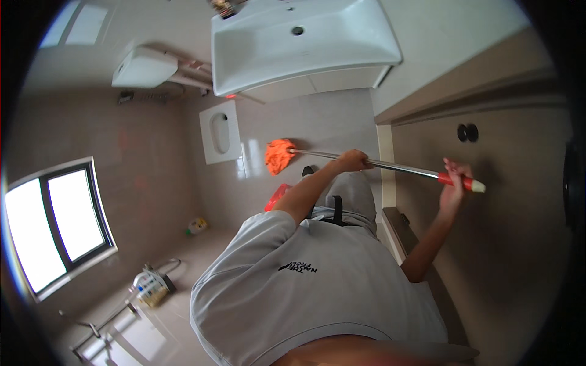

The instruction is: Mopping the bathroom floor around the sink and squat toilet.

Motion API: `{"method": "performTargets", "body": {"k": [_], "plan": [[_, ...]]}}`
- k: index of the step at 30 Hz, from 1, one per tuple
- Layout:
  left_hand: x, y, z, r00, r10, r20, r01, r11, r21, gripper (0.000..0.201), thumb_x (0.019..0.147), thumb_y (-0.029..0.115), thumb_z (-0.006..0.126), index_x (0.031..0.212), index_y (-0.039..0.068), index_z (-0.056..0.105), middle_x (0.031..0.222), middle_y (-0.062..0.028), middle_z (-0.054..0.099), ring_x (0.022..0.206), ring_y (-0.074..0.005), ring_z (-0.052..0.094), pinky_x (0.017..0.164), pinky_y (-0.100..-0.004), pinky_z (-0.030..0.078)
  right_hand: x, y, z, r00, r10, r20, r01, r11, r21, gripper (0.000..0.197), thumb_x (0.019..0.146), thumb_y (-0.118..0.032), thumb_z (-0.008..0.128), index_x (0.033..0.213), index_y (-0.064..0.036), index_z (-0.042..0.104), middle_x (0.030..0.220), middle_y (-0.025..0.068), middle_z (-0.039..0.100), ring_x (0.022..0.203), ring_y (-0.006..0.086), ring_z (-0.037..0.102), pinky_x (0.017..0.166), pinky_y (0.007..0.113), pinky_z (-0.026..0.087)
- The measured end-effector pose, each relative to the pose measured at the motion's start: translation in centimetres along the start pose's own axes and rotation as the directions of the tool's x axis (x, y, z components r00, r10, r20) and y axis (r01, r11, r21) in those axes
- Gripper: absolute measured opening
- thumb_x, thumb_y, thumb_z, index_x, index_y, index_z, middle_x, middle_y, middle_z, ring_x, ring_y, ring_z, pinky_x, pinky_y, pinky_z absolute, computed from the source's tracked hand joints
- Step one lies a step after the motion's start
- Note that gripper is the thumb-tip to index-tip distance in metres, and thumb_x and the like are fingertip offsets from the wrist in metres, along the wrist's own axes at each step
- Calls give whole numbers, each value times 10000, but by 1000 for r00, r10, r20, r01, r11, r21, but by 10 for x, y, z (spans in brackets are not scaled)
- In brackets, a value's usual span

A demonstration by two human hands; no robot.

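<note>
A mop with a shaggy orange head (280, 156) and a shiny metal pole (406, 168) slants across in front of me. Its head rests on the grey tiled floor, and the pole rises toward the right to a red grip with a pale end. My left hand (353, 160) is closed around the middle of the pole. Near the top, my right hand (455, 183) holds the red grip, some of its fingers partly stretched out. A dark shoe (309, 171) shows beside the pole, close to the mop head.
A white washbasin (299, 46) on a cabinet stands ahead. The squat toilet (221, 132) is left of the mop, below a white cistern (145, 67). A red plastic object (278, 197) lies by my legs; a bottle (196, 226) stands left. A brown door (488, 201) is at right.
</note>
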State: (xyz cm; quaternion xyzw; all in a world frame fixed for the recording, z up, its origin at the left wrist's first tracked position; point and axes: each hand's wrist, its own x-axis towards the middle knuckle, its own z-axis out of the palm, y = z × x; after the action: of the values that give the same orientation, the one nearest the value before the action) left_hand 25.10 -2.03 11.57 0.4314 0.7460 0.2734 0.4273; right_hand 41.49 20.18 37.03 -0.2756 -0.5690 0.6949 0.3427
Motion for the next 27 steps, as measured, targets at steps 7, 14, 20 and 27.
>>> {"method": "performTargets", "body": {"k": [7,14,20,27], "plan": [[87,113,95,963,229,142,-240,968,67,270,809,327,679,899,78,730,938,-180,703,903,-382,678,789,-486,542,-60,-70,-109,931,-332,-152,316,941,-118,105,808,6,549,865,-61,491,931,120,609,962,293,600,935,438,464],[59,116,98,987,158,8,-158,987,20,208,807,251,660,905,76,716,908,-170,698,914,-366,679,784,-498,546,-75,-74,-72,886,-389,-250,335,913,-233,101,800,-72,535,856,-75,452,893,130,603,881,280,591,864,419,465],[-23,16,64,992,4,-123,-17,994,-111,214,808,257,652,919,80,696,939,-169,695,937,-361,669,811,-478,537,-86,-10,13,967,-224,-124,211,971,-109,62,822,-95,521,855,-53,490,893,122,589,924,277,599,910,433,470],[-152,-150,3,895,-266,-357,199,957,-213,184,836,285,670,911,120,700,957,-151,700,933,-351,671,813,-478,537,-107,94,177,940,157,301,-130,986,-107,76,860,-102,456,851,-52,511,957,172,644,975,302,622,983,476,448]]}}
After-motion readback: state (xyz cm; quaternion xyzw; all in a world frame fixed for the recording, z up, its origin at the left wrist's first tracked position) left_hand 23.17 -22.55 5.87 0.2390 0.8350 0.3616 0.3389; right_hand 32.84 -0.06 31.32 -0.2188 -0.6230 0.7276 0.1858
